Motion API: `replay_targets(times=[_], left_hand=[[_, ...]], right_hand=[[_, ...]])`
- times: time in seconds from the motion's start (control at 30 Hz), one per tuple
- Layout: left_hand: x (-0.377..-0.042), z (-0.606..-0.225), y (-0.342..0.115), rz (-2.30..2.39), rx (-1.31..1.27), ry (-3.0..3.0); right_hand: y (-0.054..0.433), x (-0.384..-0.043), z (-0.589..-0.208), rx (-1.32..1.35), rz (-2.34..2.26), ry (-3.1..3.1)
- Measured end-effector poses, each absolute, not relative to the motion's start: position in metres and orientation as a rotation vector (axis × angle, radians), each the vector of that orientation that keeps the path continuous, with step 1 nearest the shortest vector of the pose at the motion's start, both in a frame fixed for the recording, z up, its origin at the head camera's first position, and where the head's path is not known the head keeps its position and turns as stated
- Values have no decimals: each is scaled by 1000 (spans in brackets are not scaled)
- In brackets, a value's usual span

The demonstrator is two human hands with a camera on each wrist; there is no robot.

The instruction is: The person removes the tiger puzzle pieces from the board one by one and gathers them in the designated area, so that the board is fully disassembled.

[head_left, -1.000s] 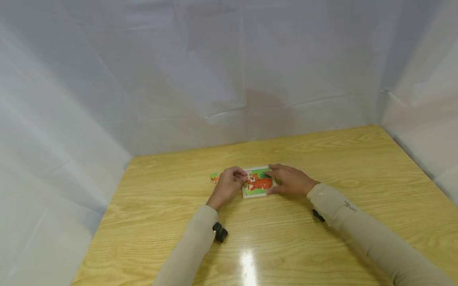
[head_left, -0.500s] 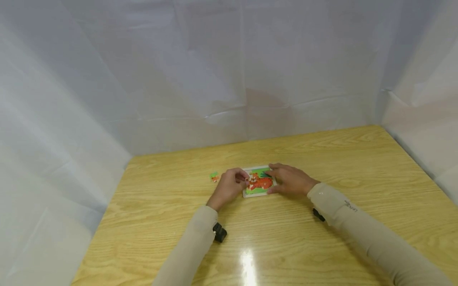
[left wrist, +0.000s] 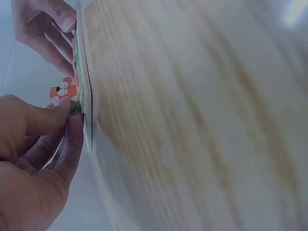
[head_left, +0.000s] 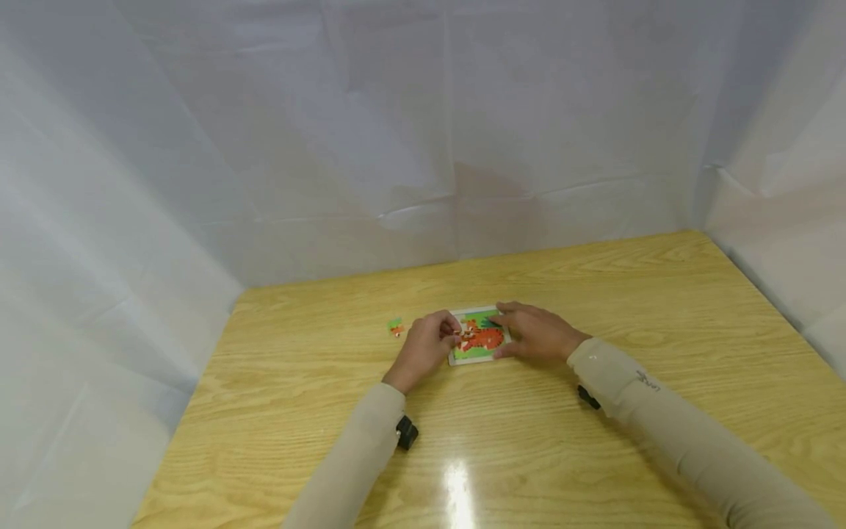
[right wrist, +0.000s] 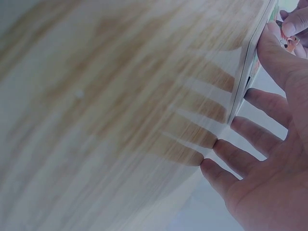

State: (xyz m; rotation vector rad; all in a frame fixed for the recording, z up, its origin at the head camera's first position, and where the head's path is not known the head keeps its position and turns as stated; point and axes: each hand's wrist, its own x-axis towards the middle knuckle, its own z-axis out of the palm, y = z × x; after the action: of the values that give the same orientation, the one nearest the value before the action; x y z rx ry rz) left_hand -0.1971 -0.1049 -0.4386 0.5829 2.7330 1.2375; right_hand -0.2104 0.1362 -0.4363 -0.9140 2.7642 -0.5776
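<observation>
A small jigsaw puzzle board (head_left: 472, 361) with a pale frame and an orange tiger on green lies flat on the table. At its left side my left hand (head_left: 424, 347) pinches a puzzle piece between thumb and fingers. In the left wrist view, the tiger-face piece (left wrist: 65, 89) stands tilted up from the board beside those fingertips. My right hand (head_left: 538, 334) lies across the board's right side, thumb by the near edge, a finger reaching onto the picture. Its fingers (right wrist: 255, 137) are spread and fairly straight in the right wrist view.
One loose puzzle piece (head_left: 396, 328), green and orange, lies on the wooden table (head_left: 317, 367) left of the board. White sheeting (head_left: 344, 147) stands behind the table and along both sides.
My left hand has shifted slightly to the right over the board's left side, and the tiger's face there now looks tilted. The right hand has stayed in place.
</observation>
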Motion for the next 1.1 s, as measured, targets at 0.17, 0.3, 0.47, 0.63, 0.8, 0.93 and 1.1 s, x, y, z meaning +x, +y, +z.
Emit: replay_targets(times=[0.17, 0.3, 0.47, 0.63, 0.8, 0.93, 1.1], left_hand=[[-197, -438, -105, 1225, 601, 2752], [-196, -438, -104, 1207, 593, 2767], [-194, -436, -103, 1191, 572, 2775], [-192, -435, -103, 1220, 542, 2750], [-192, -436, -105, 1245, 548, 2737], [-191, -435, -112, 1301, 544, 2700], [-190, -431, -124, 1335, 472, 2717]], right_hand=[[136, -210, -436, -920, -568, 2766], [137, -210, -437, -915, -560, 2771], [137, -210, -436, -918, -556, 2771], [138, -210, -437, -914, -550, 2772], [138, -210, -436, -907, -552, 2768], [138, -211, -436, -912, -545, 2765], [140, -210, -435, -912, -542, 2770]])
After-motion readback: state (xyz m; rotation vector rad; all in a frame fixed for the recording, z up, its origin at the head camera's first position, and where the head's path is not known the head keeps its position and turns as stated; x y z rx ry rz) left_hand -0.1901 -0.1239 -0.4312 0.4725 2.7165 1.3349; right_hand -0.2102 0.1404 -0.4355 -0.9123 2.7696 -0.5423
